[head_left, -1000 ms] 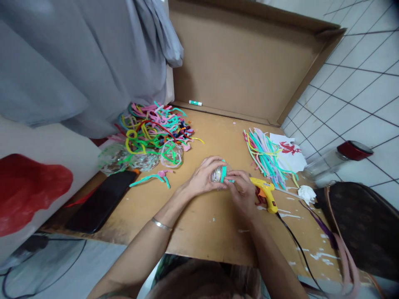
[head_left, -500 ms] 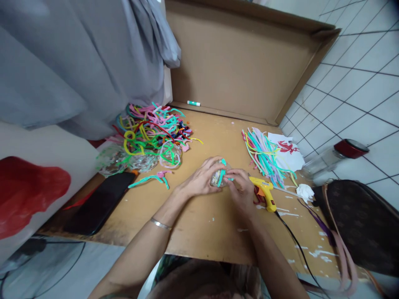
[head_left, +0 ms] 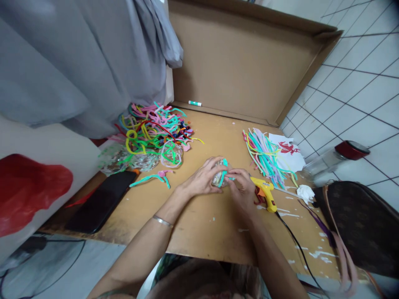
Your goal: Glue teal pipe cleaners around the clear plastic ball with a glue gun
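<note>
Over the middle of the table, my left hand [head_left: 205, 176] is wrapped round a small clear plastic piece [head_left: 217, 179], whose exact kind I cannot make out. A turquoise pipe cleaner [head_left: 223, 176] runs across the front of it. My right hand [head_left: 243, 187] pinches the turquoise pipe cleaner between thumb and fingers at the right side of the clear piece. A yellow glue gun [head_left: 264, 193] lies just right of my right hand, its cord trailing to the front edge.
Tangled colourful pipe cleaners [head_left: 152, 128] and clear plastic pieces [head_left: 145, 161] lie at left, near a black phone [head_left: 102, 203]. At right are a pipe cleaner bundle [head_left: 264, 155], a clear bottle with red lid [head_left: 327, 162] and a brown bag [head_left: 364, 224]. A cardboard panel [head_left: 243, 62] stands behind.
The whole view has shifted very slightly. Both hands keep their hold on the clear piece and the pipe cleaner, with hardly any movement.
</note>
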Demonstrator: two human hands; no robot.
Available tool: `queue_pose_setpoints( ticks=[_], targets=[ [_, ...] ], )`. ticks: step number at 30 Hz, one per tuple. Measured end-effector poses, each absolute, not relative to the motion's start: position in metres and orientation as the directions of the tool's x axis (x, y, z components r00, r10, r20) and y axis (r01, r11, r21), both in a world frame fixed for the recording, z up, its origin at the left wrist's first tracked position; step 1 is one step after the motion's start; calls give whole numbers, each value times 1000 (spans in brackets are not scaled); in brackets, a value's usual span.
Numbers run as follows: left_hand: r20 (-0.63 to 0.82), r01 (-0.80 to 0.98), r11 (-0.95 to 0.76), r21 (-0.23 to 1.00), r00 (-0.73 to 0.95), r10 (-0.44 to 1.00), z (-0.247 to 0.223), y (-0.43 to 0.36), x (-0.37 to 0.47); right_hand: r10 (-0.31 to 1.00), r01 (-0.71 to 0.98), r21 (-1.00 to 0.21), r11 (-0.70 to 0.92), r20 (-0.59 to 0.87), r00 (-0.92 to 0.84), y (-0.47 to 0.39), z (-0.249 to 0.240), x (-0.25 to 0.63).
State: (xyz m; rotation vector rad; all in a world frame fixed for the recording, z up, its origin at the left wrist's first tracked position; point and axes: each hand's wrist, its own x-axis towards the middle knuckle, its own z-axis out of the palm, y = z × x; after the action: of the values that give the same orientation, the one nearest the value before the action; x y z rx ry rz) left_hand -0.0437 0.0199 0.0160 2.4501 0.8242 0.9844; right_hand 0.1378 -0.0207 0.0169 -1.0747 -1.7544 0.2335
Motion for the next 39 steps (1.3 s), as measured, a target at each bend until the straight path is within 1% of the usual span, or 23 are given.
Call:
queue_pose_setpoints(
  ticks=[6,12,14,18,21,24,27,30,34,36,39],
  targets=[
    [521,400,-772,494,574,632,11,22,-42,750,503,-631,590,660,-51,-17,16,137],
    [549,412,-745,524,505,666,14,17,-38,784,445,-706,551,621,15,-15,17,134],
    [537,402,-719,567,482,693,15,15,-36,796,425,-725,542,605,18,-15,18,134],
    [505,327,-637,698,406,762,16,13,-32,820,376,-770,516,571,44,-16,19,136],
    [404,295,-518,803,370,837,19,11,-30,828,330,-808,489,548,115,-18,18,137],
    [283,267,-393,880,370,885,24,9,-30,830,335,-817,469,537,146,-20,18,139],
    [223,217,-321,922,380,898,27,10,-33,827,388,-780,491,558,76,-22,21,142],
    [199,180,-284,942,383,902,25,12,-36,818,444,-716,539,571,-73,-25,25,144],
    [184,176,-265,948,377,908,22,15,-39,815,472,-671,572,528,-236,-25,26,143],
    [182,165,-262,951,388,904,22,15,-40,818,481,-665,571,509,-267,-23,23,142],
    [160,167,-243,956,401,902,21,15,-40,831,493,-673,551,500,-245,-20,18,141]
  ],
)
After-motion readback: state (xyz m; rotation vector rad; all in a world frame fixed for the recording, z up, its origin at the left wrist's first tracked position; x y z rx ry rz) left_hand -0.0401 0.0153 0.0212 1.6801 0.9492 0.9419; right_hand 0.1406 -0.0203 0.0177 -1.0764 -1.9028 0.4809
